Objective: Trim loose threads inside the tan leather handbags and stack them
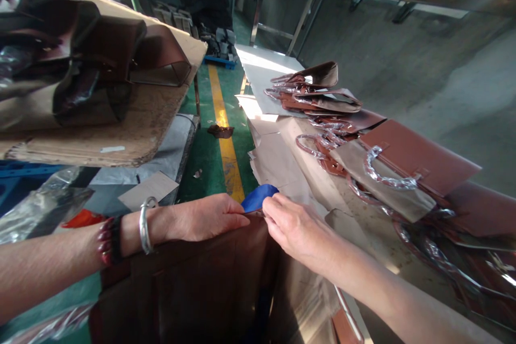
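A dark brown handbag [193, 285] is in front of me at the bottom, its lower part in deep shadow. My left hand [213, 217] pinches its upper edge between thumb and fingers. From the other side, my right hand [292, 223] is closed on the same edge, close to my left fingertips. Between the two hands a rounded blue piece [260, 197] sticks up over the edge. What it is made of, and which fingers touch it, I cannot make out. A plastic-wrapped handle [60, 325] shows at the lower left.
Brown handbags [419, 156] with wrapped handles lie along the right-hand table [290, 156]. More dark bags [105, 48] are heaped on a cardboard-topped table [92, 148] at left. Between the tables runs a green floor with a yellow line [220, 102] and a brown scrap [220, 130].
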Available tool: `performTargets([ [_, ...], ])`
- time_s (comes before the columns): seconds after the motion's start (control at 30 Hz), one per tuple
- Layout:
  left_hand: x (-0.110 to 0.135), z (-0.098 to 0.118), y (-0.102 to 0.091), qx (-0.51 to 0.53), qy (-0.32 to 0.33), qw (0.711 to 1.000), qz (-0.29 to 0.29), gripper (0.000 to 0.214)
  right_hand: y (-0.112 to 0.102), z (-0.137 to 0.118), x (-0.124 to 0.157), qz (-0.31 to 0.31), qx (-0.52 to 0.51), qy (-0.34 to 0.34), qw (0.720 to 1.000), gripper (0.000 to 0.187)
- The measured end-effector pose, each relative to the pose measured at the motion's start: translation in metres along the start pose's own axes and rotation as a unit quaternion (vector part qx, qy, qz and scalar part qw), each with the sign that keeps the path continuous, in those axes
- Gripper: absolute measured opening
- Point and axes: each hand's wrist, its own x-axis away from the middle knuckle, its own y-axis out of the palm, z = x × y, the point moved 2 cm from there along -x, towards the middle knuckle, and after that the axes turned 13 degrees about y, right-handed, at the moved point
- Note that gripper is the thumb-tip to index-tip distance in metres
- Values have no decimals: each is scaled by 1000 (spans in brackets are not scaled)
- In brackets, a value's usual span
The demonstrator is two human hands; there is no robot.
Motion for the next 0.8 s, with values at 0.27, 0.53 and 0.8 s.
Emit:
performTargets([
  [0.27,4,3,1,-20,13,1000,5,32,6,-1,5,-21,-101,44,994,15],
  [0.53,3,1,1,-35,24,999,-1,32,2,-6,15,-16,-59,58,996,11],
  [0.8,6,4,2,-32,38,999,-10,32,3,-3,23,-15,-142,70,987,15],
])
